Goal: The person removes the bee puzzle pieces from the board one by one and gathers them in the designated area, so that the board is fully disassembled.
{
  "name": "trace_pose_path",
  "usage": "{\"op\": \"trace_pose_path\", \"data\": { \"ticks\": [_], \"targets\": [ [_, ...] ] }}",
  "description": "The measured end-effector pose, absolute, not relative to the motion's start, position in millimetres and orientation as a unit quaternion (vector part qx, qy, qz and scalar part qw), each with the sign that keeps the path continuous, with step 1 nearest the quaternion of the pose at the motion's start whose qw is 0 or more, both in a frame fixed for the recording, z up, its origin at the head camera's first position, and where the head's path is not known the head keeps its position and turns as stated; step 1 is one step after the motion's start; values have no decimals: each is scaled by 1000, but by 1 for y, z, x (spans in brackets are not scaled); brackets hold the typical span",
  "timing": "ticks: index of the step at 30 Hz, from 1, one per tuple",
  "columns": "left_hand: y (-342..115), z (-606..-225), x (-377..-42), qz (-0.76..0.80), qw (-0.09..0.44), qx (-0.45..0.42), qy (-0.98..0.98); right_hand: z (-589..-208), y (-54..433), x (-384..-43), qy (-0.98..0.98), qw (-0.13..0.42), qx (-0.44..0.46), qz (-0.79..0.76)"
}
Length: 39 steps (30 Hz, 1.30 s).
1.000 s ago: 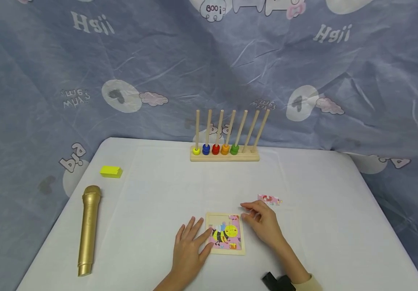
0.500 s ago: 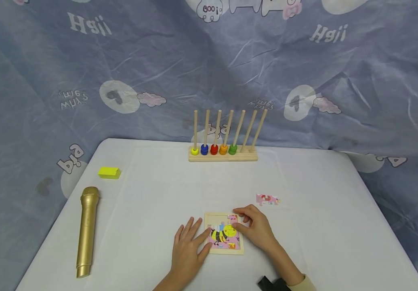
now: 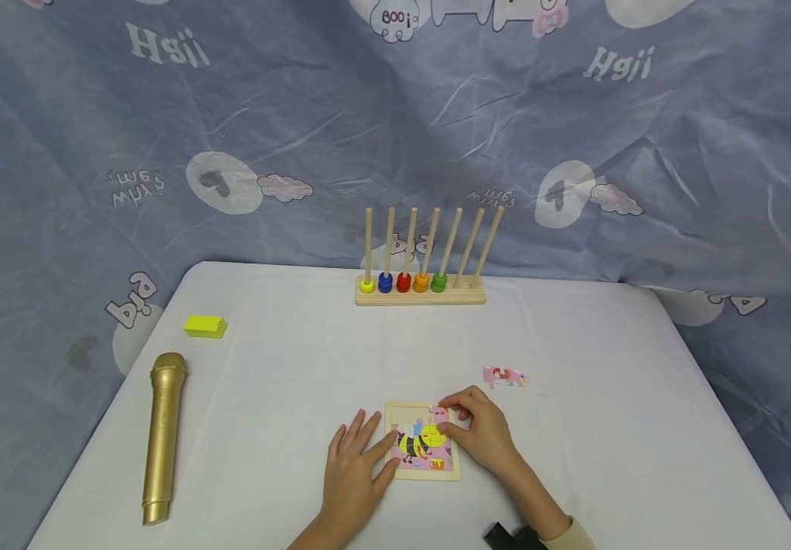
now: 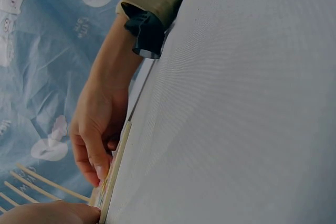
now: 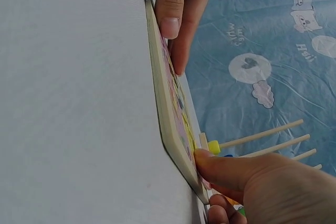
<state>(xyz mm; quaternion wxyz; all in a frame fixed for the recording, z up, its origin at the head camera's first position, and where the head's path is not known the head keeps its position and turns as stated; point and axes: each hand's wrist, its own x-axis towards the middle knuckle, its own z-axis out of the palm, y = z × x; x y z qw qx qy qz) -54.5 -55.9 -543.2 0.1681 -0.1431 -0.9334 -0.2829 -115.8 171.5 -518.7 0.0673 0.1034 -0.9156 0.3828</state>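
A bee jigsaw puzzle (image 3: 423,447) lies in a square wooden frame (image 3: 426,474) on the white table. The upper left of the frame shows bare wood. My left hand (image 3: 354,473) rests beside it with fingers spread, index finger and thumb touching the frame's left edge. With curled fingers, my right hand (image 3: 484,431) pinches a pink puzzle piece (image 3: 439,414) at the upper right corner, thumb by the bee's head and index finger at the top edge. In the right wrist view, the right thumb (image 5: 210,163) presses on the puzzle's face. Beyond the right hand lie loose pink pieces (image 3: 505,376).
A wooden peg rack (image 3: 421,299) with coloured beads stands at the table's back edge. On the left lie a gold microphone (image 3: 164,439) and a yellow block (image 3: 205,327). A patterned grey-blue cloth (image 3: 367,137) hangs behind the table (image 3: 608,397).
My right hand has moved left from beside the frame onto its upper right corner, its thumb and index finger closing in on the piece there. The left hand has stayed in place.
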Motion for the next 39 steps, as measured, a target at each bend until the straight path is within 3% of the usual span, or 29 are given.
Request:
{"op": "trace_pose_path", "data": {
  "ticks": [14, 22, 26, 32, 39],
  "targets": [
    [-55, -544, -55, -283, 172, -147, -932, -522, 175, -116, -868, 83, 172, 459],
    [-54, -545, -54, -291, 172, -144, -930, -477, 183, -114, -826, 64, 155, 538],
    [-54, -546, -54, -290, 175, -145, -930, -478, 217, -130, -815, 105, 108, 559],
    [-54, -545, -55, -284, 181, -145, -930, -485, 272, -151, -827, 176, -46, 532],
    [-55, -544, -55, -286, 177, -144, -931, -501, 300, -153, -851, 165, -137, 480]
  ]
}}
